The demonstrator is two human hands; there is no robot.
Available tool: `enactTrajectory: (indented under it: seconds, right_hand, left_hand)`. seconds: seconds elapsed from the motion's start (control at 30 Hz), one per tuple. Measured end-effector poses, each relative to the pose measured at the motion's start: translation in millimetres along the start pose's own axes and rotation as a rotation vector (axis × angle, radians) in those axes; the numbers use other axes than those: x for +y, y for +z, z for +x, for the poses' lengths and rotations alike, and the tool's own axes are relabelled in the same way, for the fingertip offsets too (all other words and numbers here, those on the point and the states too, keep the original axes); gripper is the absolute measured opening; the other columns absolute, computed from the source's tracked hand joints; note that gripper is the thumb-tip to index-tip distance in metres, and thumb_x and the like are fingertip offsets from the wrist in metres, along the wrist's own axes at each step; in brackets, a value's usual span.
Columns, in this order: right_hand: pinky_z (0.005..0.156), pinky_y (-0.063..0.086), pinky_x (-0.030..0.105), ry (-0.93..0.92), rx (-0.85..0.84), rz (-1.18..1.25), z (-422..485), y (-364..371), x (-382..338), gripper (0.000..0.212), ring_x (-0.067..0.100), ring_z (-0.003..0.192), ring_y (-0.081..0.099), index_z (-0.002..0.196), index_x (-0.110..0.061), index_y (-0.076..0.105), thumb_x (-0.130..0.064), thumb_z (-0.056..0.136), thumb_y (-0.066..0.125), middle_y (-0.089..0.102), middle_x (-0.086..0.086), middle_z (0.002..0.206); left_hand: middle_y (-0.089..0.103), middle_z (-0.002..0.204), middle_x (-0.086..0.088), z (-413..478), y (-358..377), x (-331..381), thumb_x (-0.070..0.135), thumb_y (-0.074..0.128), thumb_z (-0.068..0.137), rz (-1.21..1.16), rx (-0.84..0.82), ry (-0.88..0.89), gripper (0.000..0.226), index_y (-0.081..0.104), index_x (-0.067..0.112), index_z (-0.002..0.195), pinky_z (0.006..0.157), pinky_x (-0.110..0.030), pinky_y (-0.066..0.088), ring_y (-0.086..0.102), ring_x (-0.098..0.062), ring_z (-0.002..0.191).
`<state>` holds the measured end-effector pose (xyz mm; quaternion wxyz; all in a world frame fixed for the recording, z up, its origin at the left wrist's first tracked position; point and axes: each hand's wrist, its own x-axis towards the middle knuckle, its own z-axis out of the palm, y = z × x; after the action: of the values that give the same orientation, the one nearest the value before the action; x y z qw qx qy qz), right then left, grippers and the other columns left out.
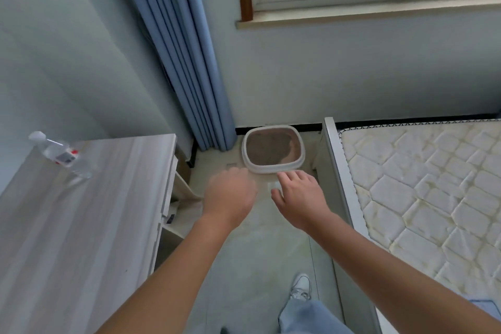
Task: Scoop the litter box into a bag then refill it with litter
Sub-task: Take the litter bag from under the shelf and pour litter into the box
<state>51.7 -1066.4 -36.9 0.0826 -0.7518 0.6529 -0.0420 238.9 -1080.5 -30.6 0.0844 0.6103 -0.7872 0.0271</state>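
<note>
Right hand point(301, 198) fingers point(288, 177) spread loose, left hand point(230, 194) fingers seemingly curled loosely, both empty, litter box point(271, 170) just beyond them.

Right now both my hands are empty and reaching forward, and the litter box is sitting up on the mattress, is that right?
Not quite. The litter box is not on the mattress; it sits on the floor, between the curtain and the bed frame, as the head view shows. Your left hand and right hand are empty and reaching forward.
</note>
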Motion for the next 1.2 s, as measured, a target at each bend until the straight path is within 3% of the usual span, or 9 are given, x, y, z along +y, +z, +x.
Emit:
enactTrajectory:
  seconds: [0.1,0.3,0.6,0.83,1.2]
  right_hand:
    - [0.092,0.042,0.036,-0.056,-0.002,-0.017,38,-5,18,0.036,0.026,0.105,0.056,0.104,-0.016,0.060,-0.043,0.094,0.038,0.064,0.001,0.105]
    - [0.099,0.040,0.037,-0.123,0.022,-0.025,95,-7,30,0.041,0.025,0.114,0.055,0.115,-0.016,0.061,-0.042,0.094,0.037,0.065,0.000,0.114]
    - [0.098,0.045,0.040,-0.065,0.092,-0.012,161,-3,36,0.044,0.027,0.110,0.060,0.116,-0.012,0.065,-0.040,0.091,0.042,0.068,0.003,0.111]
    - [0.097,0.044,0.038,0.002,0.044,-0.054,202,12,48,0.046,0.025,0.110,0.060,0.116,-0.014,0.063,-0.042,0.092,0.036,0.067,0.001,0.112]
    - [0.092,0.046,0.039,-0.179,-0.048,-0.030,253,50,41,0.044,0.027,0.107,0.060,0.112,-0.012,0.064,-0.040,0.091,0.037,0.068,0.003,0.108]
  left_hand:
    - [0.066,0.090,-0.002,30,4,6,0.044,0.031,0.093,0.000,-0.011,-0.061,0.046,0.065,0.015,0.101,0.069,-0.038,0.046,0.061,-0.025,0.077]
    - [0.069,0.105,-0.004,71,14,2,0.044,0.033,0.094,-0.005,-0.011,-0.068,0.056,0.062,0.009,0.127,0.077,-0.039,0.052,0.066,-0.024,0.089]
    - [0.067,0.102,-0.005,153,57,-22,0.040,0.043,0.090,-0.061,0.081,0.033,0.041,0.067,0.011,0.106,0.082,-0.041,0.051,0.063,-0.026,0.092]
    - [0.062,0.089,-0.001,198,92,-32,0.042,0.044,0.091,-0.102,0.061,0.054,0.033,0.063,0.015,0.091,0.078,-0.040,0.046,0.058,-0.025,0.082]
    - [0.063,0.091,-0.004,188,109,-74,0.042,0.039,0.092,-0.031,-0.082,-0.138,0.036,0.062,0.014,0.093,0.077,-0.041,0.047,0.059,-0.028,0.082]
